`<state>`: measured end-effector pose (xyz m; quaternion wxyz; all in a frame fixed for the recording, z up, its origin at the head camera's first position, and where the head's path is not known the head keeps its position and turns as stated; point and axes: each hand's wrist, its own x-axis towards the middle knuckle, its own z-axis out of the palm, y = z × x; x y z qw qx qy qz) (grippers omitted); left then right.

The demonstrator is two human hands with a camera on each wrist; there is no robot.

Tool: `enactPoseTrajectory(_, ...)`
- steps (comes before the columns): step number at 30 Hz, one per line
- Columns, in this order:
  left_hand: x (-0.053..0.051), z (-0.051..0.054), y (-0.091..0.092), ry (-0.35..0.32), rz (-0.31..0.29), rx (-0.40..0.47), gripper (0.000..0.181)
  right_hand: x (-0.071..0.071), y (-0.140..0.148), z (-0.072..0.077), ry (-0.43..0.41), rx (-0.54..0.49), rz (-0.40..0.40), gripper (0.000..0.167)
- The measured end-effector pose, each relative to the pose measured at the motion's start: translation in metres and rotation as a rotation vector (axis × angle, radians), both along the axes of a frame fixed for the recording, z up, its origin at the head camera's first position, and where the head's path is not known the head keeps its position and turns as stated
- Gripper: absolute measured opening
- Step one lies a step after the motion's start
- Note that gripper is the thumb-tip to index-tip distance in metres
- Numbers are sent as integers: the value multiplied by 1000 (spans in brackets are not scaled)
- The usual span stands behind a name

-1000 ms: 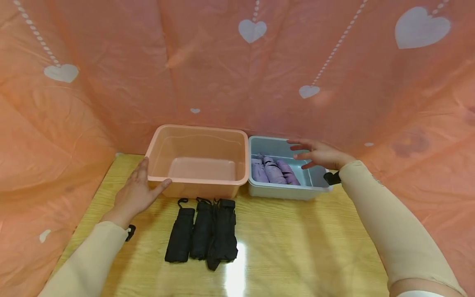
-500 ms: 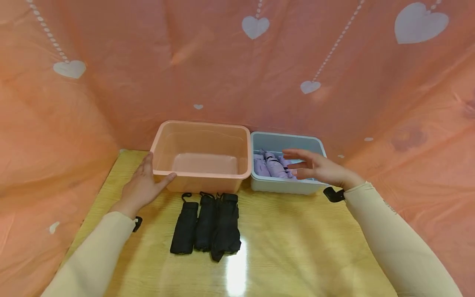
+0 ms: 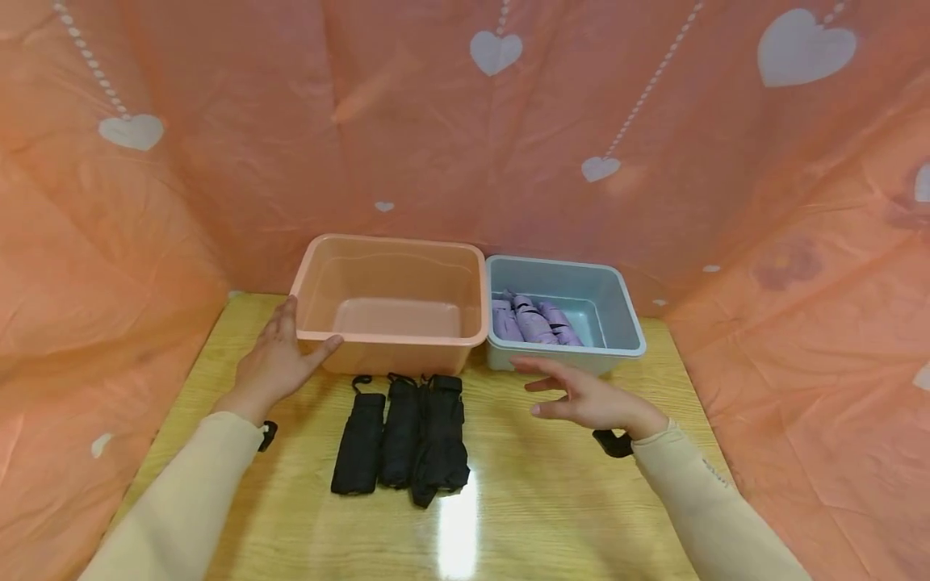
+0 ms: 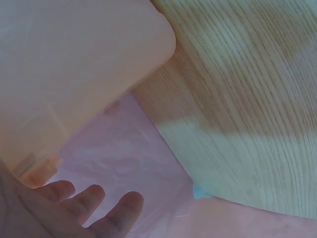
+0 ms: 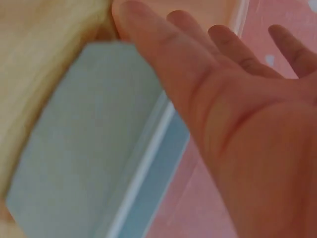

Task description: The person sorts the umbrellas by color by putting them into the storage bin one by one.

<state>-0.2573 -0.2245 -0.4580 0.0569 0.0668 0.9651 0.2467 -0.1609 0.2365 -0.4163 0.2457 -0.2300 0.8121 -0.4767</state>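
My left hand [image 3: 272, 367] rests at the near left corner of an orange plastic bin [image 3: 395, 340], fingers along its side and thumb at the front rim. In the left wrist view, relaxed fingertips [image 4: 124, 210] show below the bin's wall [image 4: 74, 59]. Holding nothing, my right hand [image 3: 592, 399] hovers over the table just in front of a light blue bin [image 3: 626, 323], its fingers extended. Three purple folded umbrellas [image 3: 534, 324] lie inside that blue bin. Three black folded umbrellas [image 3: 401, 436] lie side by side before the orange bin, which has nothing in it.
Both bins stand side by side at the back of a wooden table [image 3: 552, 500]. A pink-orange cloth [image 3: 407, 121] with white hearts hangs behind them and at both sides. Light glares off the tabletop near the front.
My right hand has drawn back from above the blue bin toward me, to over the table. The left hand stays at the orange bin's corner. The view has shifted slightly.
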Motion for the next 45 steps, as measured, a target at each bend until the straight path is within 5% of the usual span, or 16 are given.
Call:
enactPoseTrajectory(8,2,-4,-7,-4,26,8,116,15,-42,-42,-36,-51,-84,73)
enactPoseTrajectory(16,-3,0,-4,22,32,23,121,22,-76,-70,39,-6,-202,73)
enactPoseTrajectory(30,-6,-2,-3,-1,12,19,123,9,-114,-89,-18,-7,-323,75)
enactPoseTrajectory(45,-6,-2,-2,14,1,12,120,1,-135,-107,46,112,-355,69)
